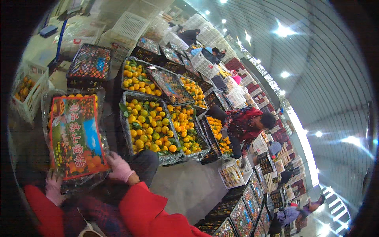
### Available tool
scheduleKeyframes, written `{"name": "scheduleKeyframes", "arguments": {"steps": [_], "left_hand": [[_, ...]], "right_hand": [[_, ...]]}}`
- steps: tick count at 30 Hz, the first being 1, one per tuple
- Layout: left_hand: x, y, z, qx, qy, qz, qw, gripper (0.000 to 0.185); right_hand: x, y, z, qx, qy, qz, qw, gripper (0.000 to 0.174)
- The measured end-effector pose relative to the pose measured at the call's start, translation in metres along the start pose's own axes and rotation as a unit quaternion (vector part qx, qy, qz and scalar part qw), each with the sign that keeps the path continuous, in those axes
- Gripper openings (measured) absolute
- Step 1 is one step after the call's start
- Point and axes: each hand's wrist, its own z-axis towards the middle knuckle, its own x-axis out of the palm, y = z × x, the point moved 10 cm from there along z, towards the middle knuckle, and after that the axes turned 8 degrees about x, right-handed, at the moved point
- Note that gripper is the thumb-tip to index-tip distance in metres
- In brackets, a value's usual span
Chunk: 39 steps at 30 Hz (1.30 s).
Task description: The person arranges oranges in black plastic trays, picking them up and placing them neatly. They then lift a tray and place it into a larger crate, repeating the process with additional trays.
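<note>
A printed cover sheet (78, 136) with a red border, fruit pictures and large characters lies over a crate of oranges at the left. Clear plastic film (104, 100) shows around its edges, and some oranges (78, 95) peek out along the far edge. My right hand (120, 168), in a pink glove, rests on the near right corner of the sheet and film. At the near left corner, my left hand (54, 188), gloved likewise, touches the crate's side; its fingertips are partly blurred.
Open film-lined crates of oranges (151, 127) stand to the right. A white basket (29, 91) holds fruit at far left. Lidded black crates (90, 63) are stacked beyond. A co-worker in a patterned red top (244, 121) bends over a crate and a white basket (235, 174).
</note>
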Motion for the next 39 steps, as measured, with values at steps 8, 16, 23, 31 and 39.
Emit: {"name": "scheduleKeyframes", "arguments": {"steps": [8, 16, 23, 31, 39], "left_hand": [[0.013, 0.005, -0.017, -0.025, -0.018, 0.002, 1.0, 0.058], [-0.003, 0.002, 0.01, -0.034, -0.037, -0.007, 0.999, 0.058], [0.014, 0.024, 0.026, -0.058, -0.04, -0.016, 0.997, 0.058], [-0.028, 0.007, 0.05, -0.031, -0.107, 0.121, 0.986, 0.065], [-0.025, 0.016, 0.038, -0.199, 0.084, -0.003, 0.976, 0.08]], "right_hand": [[0.025, -0.067, 0.002, 0.22, -0.051, 0.201, 0.953, 0.011], [0.056, -0.124, 0.001, 0.351, -0.122, 0.181, 0.911, 0.031], [0.092, -0.1, 0.022, 0.324, 0.055, -0.085, 0.941, 0.026], [0.089, -0.088, 0.026, 0.4, 0.135, -0.197, 0.885, 0.057], [0.098, -0.112, 0.055, 0.332, 0.271, -0.296, 0.854, 0.054]]}}
